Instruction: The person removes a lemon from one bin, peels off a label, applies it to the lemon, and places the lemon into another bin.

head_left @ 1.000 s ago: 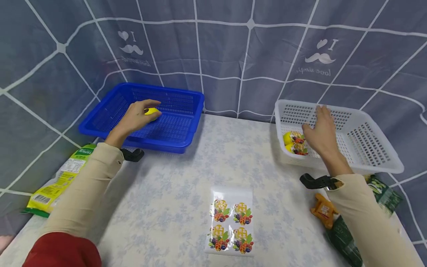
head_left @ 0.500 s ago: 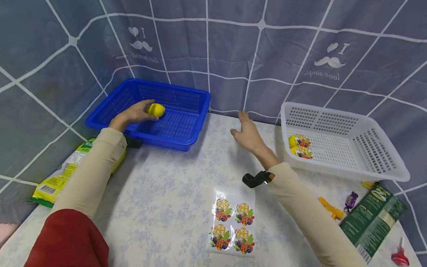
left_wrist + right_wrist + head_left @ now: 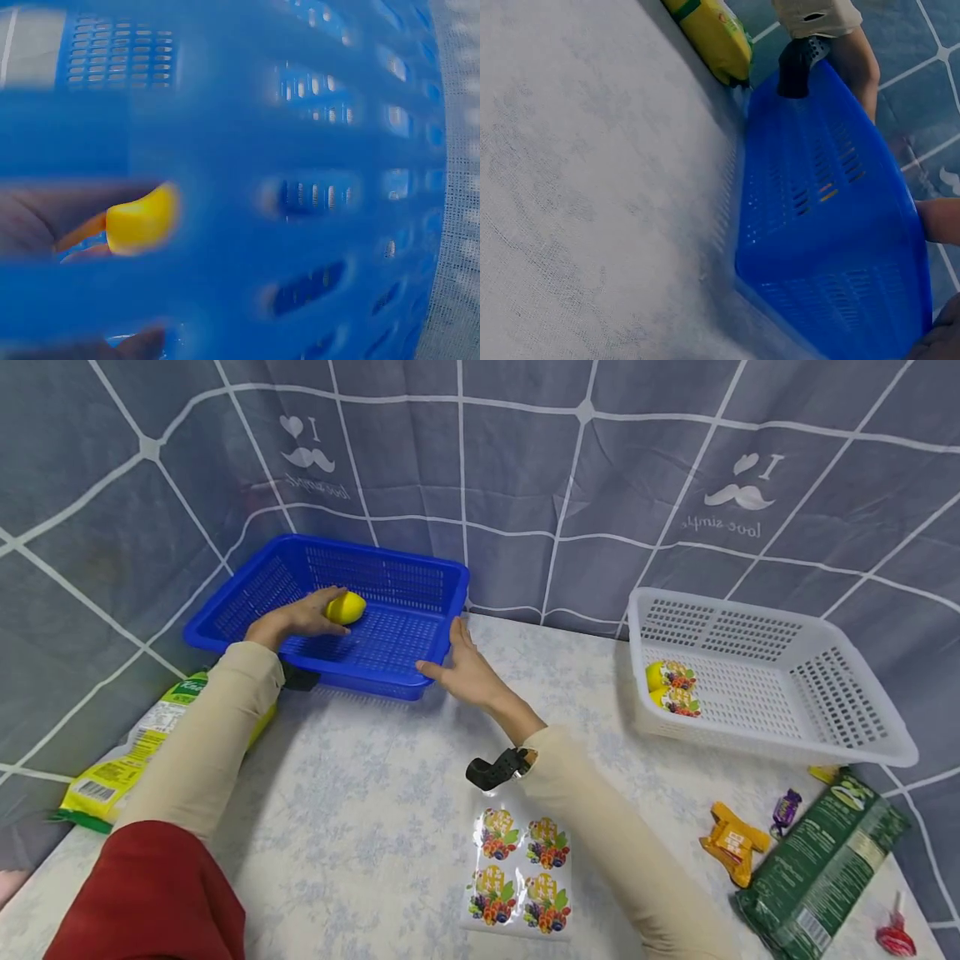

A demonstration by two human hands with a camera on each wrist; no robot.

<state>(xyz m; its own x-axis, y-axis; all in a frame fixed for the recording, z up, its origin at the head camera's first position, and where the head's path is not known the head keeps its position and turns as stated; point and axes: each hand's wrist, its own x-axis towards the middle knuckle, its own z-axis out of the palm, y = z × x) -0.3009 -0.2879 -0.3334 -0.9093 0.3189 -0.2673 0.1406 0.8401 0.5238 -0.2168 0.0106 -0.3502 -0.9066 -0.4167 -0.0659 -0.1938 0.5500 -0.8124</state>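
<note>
Steady the blue basket [image 3: 367,677] with the right hand [image 3: 474,680], spread at its near right corner, and grip lightly with the left hand [image 3: 302,615], curled round the lemon [image 3: 348,607].

a plain yellow lemon [image 3: 348,608] is inside an upright, slotted blue basket [image 3: 367,680], near the basket's middle.

We wear: beige left sleeve [image 3: 217,735] behind left grip [image 3: 300,615], slit cuff [image 3: 825,21] | dark-red cloth [image 3: 150,893] farther back | beige right sleeve [image 3: 607,835] behind right grip [image 3: 474,675] | black mounts [image 3: 489,771] behind each grip, at our cuffs
</note>
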